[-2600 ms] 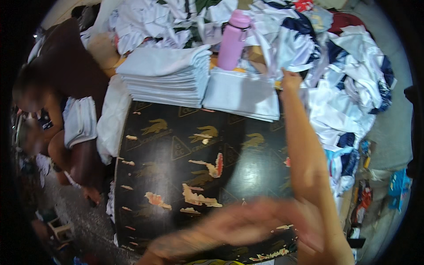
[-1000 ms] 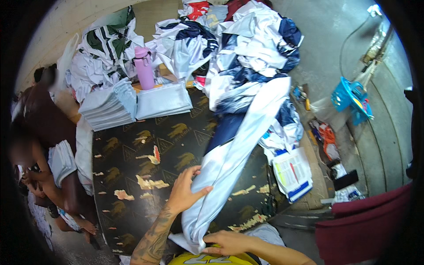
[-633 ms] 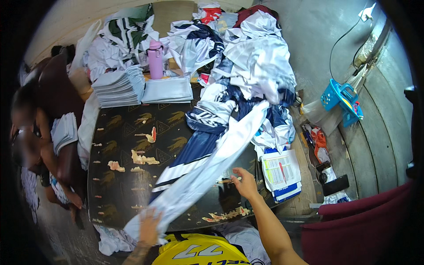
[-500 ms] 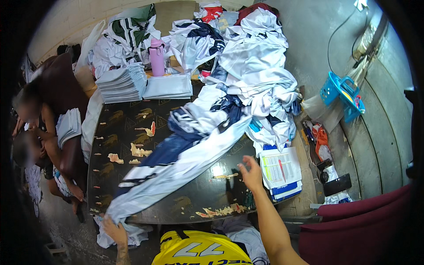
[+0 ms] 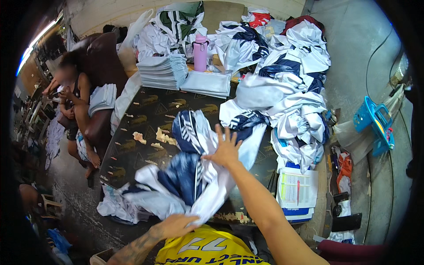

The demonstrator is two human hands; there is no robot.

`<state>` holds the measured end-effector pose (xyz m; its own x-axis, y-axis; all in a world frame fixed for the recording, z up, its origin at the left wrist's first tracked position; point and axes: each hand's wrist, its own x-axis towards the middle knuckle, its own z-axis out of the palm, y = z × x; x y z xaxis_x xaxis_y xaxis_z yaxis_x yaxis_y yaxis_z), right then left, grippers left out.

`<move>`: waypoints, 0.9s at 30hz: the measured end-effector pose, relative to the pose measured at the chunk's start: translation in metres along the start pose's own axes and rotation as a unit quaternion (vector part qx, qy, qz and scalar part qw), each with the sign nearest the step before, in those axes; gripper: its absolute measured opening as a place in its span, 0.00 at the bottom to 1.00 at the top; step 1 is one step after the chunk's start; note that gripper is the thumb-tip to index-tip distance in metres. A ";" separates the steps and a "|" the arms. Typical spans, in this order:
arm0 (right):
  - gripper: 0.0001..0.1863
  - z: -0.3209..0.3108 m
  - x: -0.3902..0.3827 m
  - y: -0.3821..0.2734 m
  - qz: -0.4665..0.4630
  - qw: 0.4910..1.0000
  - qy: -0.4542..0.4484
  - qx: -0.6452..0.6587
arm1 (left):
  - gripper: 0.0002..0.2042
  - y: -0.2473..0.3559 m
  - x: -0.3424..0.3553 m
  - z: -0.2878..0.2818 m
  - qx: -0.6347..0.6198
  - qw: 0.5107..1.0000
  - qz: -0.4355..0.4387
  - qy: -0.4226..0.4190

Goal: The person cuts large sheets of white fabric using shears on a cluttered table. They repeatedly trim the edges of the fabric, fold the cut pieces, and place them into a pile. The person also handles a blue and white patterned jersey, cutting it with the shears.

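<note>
We see a navy-and-white garment, a moment ago drawn out in a long strip toward the near left, now bunched mid-table, partly blurred; as we judge it, the cloth is being turned over, not smoothed. It spreads over the black table, near and left of a heap of clothes. The right hand, previously off the cloth, spreads its fingers wide against it. The left hand touches the near edge, fingers together (whether pinching, we cannot tell).
</note>
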<state>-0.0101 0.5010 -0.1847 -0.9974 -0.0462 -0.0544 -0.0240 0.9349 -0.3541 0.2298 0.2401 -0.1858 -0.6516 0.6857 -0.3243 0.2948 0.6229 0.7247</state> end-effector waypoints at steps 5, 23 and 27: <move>0.79 0.025 0.046 0.024 0.008 0.992 -0.071 -0.108 | 0.23 -0.062 -0.151 -0.016 -0.159 0.968 -0.191 -0.020; 0.27 -0.257 0.291 0.280 0.089 0.936 0.333 0.065 | 0.26 -0.086 -0.041 -0.141 -0.047 0.878 -0.476 0.016; 0.29 -0.448 0.291 0.326 -0.025 0.743 0.574 -0.343 | 0.25 -0.087 -0.040 -0.148 -0.032 0.875 -0.483 -0.003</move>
<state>-0.3380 0.9496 0.1022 -0.3842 -0.1240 0.9149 0.3009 0.9200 0.2511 0.1274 0.1028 -0.1459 -0.5725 -0.1465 -0.8067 -0.4310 0.8907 0.1441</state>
